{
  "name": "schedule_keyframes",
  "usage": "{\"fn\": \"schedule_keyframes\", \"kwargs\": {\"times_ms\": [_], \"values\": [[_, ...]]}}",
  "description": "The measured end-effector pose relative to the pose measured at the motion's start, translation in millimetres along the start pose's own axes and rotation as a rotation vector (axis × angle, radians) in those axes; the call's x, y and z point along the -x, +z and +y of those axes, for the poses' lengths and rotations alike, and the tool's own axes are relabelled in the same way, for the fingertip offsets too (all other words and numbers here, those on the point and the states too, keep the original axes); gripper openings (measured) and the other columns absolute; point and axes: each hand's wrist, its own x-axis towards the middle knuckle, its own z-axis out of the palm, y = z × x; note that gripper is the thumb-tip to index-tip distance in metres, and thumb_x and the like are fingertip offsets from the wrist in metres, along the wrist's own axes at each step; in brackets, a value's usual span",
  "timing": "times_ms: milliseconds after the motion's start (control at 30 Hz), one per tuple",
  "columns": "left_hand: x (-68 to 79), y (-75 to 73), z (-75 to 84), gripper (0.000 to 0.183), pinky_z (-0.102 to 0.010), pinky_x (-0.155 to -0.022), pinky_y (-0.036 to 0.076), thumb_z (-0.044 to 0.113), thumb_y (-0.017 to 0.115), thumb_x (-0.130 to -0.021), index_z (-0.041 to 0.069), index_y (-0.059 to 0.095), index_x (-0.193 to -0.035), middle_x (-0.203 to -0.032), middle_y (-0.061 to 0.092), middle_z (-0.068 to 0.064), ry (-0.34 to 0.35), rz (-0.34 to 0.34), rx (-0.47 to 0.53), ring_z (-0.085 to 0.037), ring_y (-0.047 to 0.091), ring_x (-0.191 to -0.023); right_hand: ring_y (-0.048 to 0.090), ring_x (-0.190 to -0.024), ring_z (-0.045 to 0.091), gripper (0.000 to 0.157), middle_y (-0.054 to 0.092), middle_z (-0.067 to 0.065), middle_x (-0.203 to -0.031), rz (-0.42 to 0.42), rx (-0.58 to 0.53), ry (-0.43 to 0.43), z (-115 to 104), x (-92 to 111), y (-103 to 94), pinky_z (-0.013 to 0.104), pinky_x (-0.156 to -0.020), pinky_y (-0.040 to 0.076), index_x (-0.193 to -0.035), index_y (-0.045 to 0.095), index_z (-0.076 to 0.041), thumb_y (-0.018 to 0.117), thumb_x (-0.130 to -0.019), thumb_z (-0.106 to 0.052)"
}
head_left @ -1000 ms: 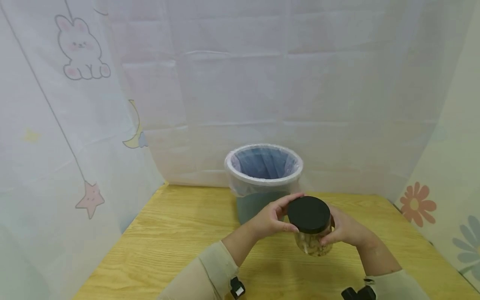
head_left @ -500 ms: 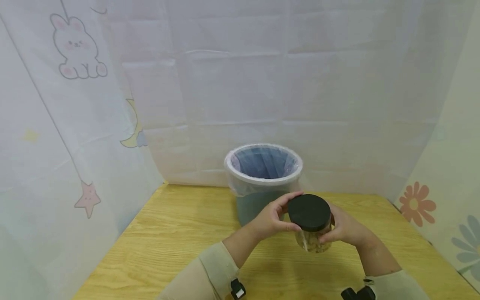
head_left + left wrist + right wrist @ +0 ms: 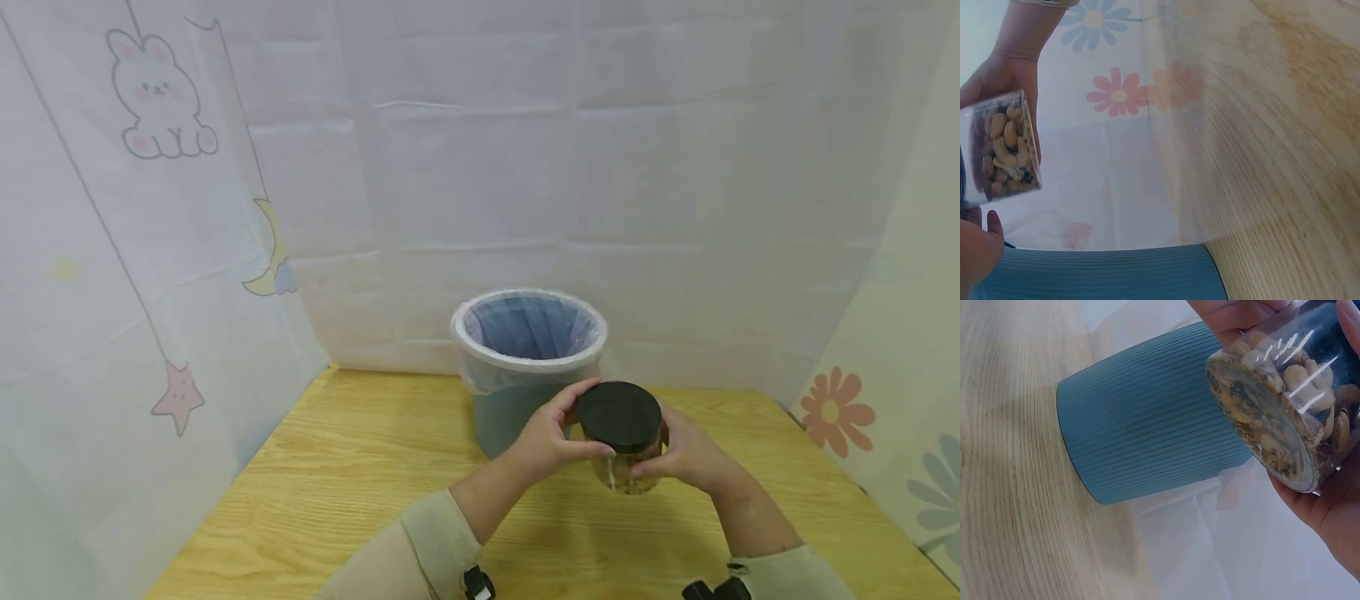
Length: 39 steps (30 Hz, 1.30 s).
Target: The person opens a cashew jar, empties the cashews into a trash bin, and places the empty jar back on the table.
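Note:
Held up above the wooden table (image 3: 360, 467) is a clear jar (image 3: 1297, 406) with a black lid (image 3: 619, 417). Whole nuts (image 3: 1007, 147), curved like cashews, show through its wall in both wrist views. My left hand (image 3: 547, 442) grips the lid from the left, its thumb along the near edge. From the other side, my right hand (image 3: 693, 458) holds the jar's body with the thumb in front. In the right wrist view the jar's bottom is tilted toward the camera. The fingers behind the jar are partly hidden.
A blue ribbed trash bin (image 3: 1154, 412) stands on the table just beyond the hands, with a clear liner folded over its white rim (image 3: 528, 364). A pale cloth backdrop (image 3: 465, 183) hangs behind the table, and printed sheets flank it.
Both hands have raised the jar slightly. The left thumb has slid a little to the right along the lid's near edge. The bin has stayed put.

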Motion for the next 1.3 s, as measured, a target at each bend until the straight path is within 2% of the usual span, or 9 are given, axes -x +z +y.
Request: {"fn": "schedule_keyframes", "kwargs": {"times_ms": [333,433,633,733,867,1000,1133,1300], "values": [[0.9,7.4,2.4,0.078,-0.024,-0.094,0.041,0.001,0.073,-0.075,0.015,0.034,-0.141,-0.132,0.049,-0.003,0.025,0.068,0.019,-0.009,0.053,-0.110,0.046,-0.112,0.003,0.083,0.045,-0.009,-0.128,0.081,0.097,-0.016,3.2,1.4,2.1,0.024,-0.083,0.044,-0.136,0.034,0.001,0.075,-0.065,0.010],[2.7,9.8,5.5,0.078,-0.023,-0.092,0.042,0.003,0.074,-0.075,0.017,0.034,-0.141,-0.131,0.050,-0.002,0.005,0.094,0.025,-0.008,0.054,-0.110,0.045,-0.112,0.003,0.083,0.045,-0.009,-0.129,0.096,0.113,-0.016,3.2,1.2,2.9,0.023,-0.083,0.043,-0.136,0.034,0.001,0.076,-0.065,0.010],[7.8,13.7,25.8,0.076,-0.024,-0.092,0.042,0.005,0.074,-0.075,0.012,0.035,-0.140,-0.129,0.052,-0.004,-0.035,0.148,-0.007,-0.008,0.052,-0.110,0.042,-0.115,0.002,0.085,0.044,-0.010,-0.130,0.117,0.149,-0.017,4.0,0.8,4.5,0.021,-0.087,0.039,-0.137,0.033,-0.001,0.077,-0.065,0.008],[8.7,14.4,37.3,0.075,-0.025,-0.093,0.042,0.006,0.074,-0.075,0.008,0.035,-0.139,-0.129,0.052,-0.006,-0.030,0.162,-0.022,-0.008,0.052,-0.111,0.041,-0.116,0.000,0.086,0.044,-0.011,-0.130,0.138,0.177,-0.013,4.2,0.2,4.1,0.018,-0.088,0.036,-0.138,0.034,-0.003,0.078,-0.064,0.006],[7.5,14.7,44.3,0.075,-0.027,-0.093,0.042,0.007,0.074,-0.076,0.006,0.034,-0.139,-0.130,0.051,-0.009,-0.017,0.174,-0.037,-0.009,0.051,-0.112,0.040,-0.116,-0.002,0.089,0.044,-0.012,-0.130,0.179,0.220,0.001,3.8,-0.6,2.8,0.015,-0.088,0.033,-0.138,0.034,-0.005,0.080,-0.063,0.003],[5.4,14.0,40.6,0.076,-0.027,-0.093,0.042,0.005,0.074,-0.075,0.005,0.033,-0.140,-0.130,0.050,-0.009,0.005,0.172,-0.035,-0.009,0.050,-0.113,0.039,-0.116,-0.002,0.089,0.043,-0.011,-0.129,0.189,0.238,0.021,3.1,-1.6,1.6,0.015,-0.088,0.033,-0.138,0.034,-0.006,0.081,-0.063,0.000],[1.7,12.3,23.3,0.079,-0.026,-0.093,0.042,0.002,0.073,-0.075,0.005,0.030,-0.141,-0.132,0.049,-0.007,0.036,0.145,-0.030,-0.009,0.049,-0.115,0.039,-0.116,-0.003,0.089,0.042,-0.013,-0.130,0.183,0.230,0.032,2.2,-1.9,0.4,0.016,-0.087,0.034,-0.139,0.033,-0.007,0.081,-0.064,-0.001],[-3.2,7.0,7.0,0.088,-0.027,-0.097,0.038,-0.006,0.072,-0.073,0.003,0.021,-0.144,-0.137,0.042,-0.009,0.071,0.058,0.006,-0.012,0.045,-0.121,0.037,-0.118,-0.003,0.093,0.039,-0.015,-0.133,0.158,0.233,-0.011,2.0,-1.5,-2.6,0.015,-0.088,0.034,-0.141,0.028,-0.004,0.080,-0.064,0.003]]}}
